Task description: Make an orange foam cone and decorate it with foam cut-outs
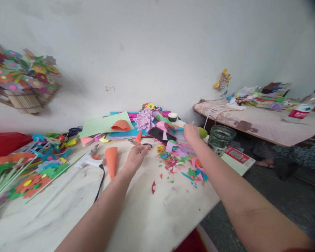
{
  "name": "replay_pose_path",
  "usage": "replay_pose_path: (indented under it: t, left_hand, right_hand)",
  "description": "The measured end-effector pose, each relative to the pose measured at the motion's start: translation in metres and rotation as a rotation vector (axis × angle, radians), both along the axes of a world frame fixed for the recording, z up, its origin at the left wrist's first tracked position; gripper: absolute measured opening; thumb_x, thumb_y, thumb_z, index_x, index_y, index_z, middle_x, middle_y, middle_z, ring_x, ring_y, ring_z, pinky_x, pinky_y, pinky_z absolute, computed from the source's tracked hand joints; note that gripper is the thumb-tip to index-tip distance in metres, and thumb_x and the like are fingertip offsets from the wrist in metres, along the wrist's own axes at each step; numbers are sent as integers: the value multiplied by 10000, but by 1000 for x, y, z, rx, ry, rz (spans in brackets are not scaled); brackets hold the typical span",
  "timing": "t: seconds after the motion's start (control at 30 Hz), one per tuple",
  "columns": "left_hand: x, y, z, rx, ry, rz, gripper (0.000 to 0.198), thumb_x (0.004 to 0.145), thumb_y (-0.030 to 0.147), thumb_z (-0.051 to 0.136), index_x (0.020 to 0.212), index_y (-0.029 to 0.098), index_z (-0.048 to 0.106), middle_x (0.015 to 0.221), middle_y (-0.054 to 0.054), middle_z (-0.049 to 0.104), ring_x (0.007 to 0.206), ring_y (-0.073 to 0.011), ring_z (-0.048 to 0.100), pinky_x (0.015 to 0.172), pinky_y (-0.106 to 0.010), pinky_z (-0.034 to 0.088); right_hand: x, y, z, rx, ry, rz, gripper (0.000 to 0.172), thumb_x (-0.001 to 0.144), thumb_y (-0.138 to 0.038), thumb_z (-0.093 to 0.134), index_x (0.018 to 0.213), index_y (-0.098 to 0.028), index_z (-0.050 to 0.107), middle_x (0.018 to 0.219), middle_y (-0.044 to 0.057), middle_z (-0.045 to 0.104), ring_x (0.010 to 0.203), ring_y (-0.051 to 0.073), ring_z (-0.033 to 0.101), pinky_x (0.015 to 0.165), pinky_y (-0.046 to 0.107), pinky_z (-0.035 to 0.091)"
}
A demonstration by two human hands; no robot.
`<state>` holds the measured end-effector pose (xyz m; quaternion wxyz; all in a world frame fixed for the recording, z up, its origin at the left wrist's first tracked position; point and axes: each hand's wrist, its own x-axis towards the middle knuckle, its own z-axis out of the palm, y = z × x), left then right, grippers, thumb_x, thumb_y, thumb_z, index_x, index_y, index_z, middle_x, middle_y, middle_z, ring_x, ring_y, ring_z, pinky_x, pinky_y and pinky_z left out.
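My left hand (pixel 137 156) is low over the white table, its fingers drawn together at the black handle of a pair of scissors (pixel 147 145). Just beyond it stands a small orange foam piece (pixel 138 137). To its left lies an orange cone (pixel 111 161) beside a white hot glue gun (pixel 88 159). My right hand (pixel 191 133) reaches to the table's far right part, closed, next to a green rounded object (pixel 203 132). Its fingertips are hidden, so what they hold cannot be made out. Colourful foam scraps (pixel 173 157) and a dark phone (pixel 161 135) lie between the hands.
A glass jar (pixel 221 139) stands by the right edge. A lilac flower (pixel 145 119) rests on foam sheets (pixel 102 125) at the back. Foam flowers (pixel 34 182) cover the left side. A second table (pixel 265 124) with a bottle (pixel 306 106) and a seated person are at right.
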<state>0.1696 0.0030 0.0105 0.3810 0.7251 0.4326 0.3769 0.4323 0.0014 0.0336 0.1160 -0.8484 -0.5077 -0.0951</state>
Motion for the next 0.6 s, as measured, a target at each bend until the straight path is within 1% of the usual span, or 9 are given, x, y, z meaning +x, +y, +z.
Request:
replay_pose_path:
  t: [0.1, 0.17, 0.23, 0.3, 0.37, 0.4, 0.5, 0.53, 0.6]
  left_hand:
    - [2, 1, -1, 28, -3, -18, 314, 745, 448, 532, 752, 180, 693, 816, -52, 664, 831, -231, 567, 757, -316, 390]
    - [2, 1, -3, 38, -8, -27, 315, 752, 449, 525, 754, 183, 692, 806, -50, 661, 834, -229, 568, 759, -314, 386]
    - [3, 2, -4, 31, -14, -32, 313, 753, 450, 525, 757, 183, 687, 813, -50, 662, 840, -225, 569, 756, -309, 385]
    - [3, 1, -4, 11, -29, -34, 311, 748, 452, 530, 761, 181, 680, 836, -52, 664, 849, -221, 568, 749, -302, 385]
    - [3, -1, -4, -24, -47, -37, 319, 744, 461, 529, 779, 178, 673, 854, -53, 664, 849, -218, 565, 730, -297, 383]
    - [2, -2, -3, -42, -58, -40, 326, 744, 466, 526, 793, 178, 670, 858, -53, 662, 845, -217, 562, 720, -296, 380]
    - [-1, -4, -1, -76, -104, -48, 334, 744, 481, 521, 799, 179, 654, 822, -46, 651, 818, -208, 552, 696, -293, 369]
    - [-2, -5, 0, -81, -125, -45, 331, 742, 486, 524, 782, 181, 645, 801, -42, 645, 813, -206, 550, 695, -294, 368]
    - [-6, -4, 0, -92, -172, -26, 328, 735, 498, 539, 754, 184, 630, 790, -40, 643, 835, -209, 552, 715, -300, 372]
  right_hand:
    - [5, 9, 24, 166, 1, -48, 284, 856, -154, 416, 1005, -118, 655, 978, 211, 651, 957, 288, 622, 761, 369, 458]
    - [9, 17, 38, 274, 84, -57, 219, 822, -189, 500, 938, -111, 668, 931, 200, 662, 913, 292, 636, 734, 368, 465]
    - [12, 23, 48, 389, 255, -9, 168, 806, -194, 531, 868, -116, 666, 789, 146, 669, 775, 252, 663, 689, 350, 474]
    - [11, 27, 53, 510, 510, 67, 163, 821, -208, 513, 849, -123, 650, 653, 80, 638, 603, 195, 650, 602, 310, 477]
    - [8, 27, 54, 619, 657, 121, 161, 817, -235, 512, 830, -138, 640, 605, 41, 611, 523, 164, 617, 543, 281, 466]
    - [5, 26, 55, 669, 656, 123, 152, 800, -253, 530, 810, -149, 640, 613, 35, 611, 533, 162, 612, 541, 278, 463]
    - [-6, 22, 55, 771, 545, 88, 128, 729, -302, 592, 731, -183, 641, 668, 31, 625, 637, 177, 607, 598, 293, 460]
    - [-11, 21, 55, 789, 554, 100, 129, 717, -309, 595, 708, -187, 637, 674, 28, 625, 655, 178, 599, 611, 296, 456]
    - [-21, 21, 55, 825, 687, 191, 143, 714, -316, 578, 671, -184, 614, 656, 18, 611, 633, 160, 573, 603, 285, 445]
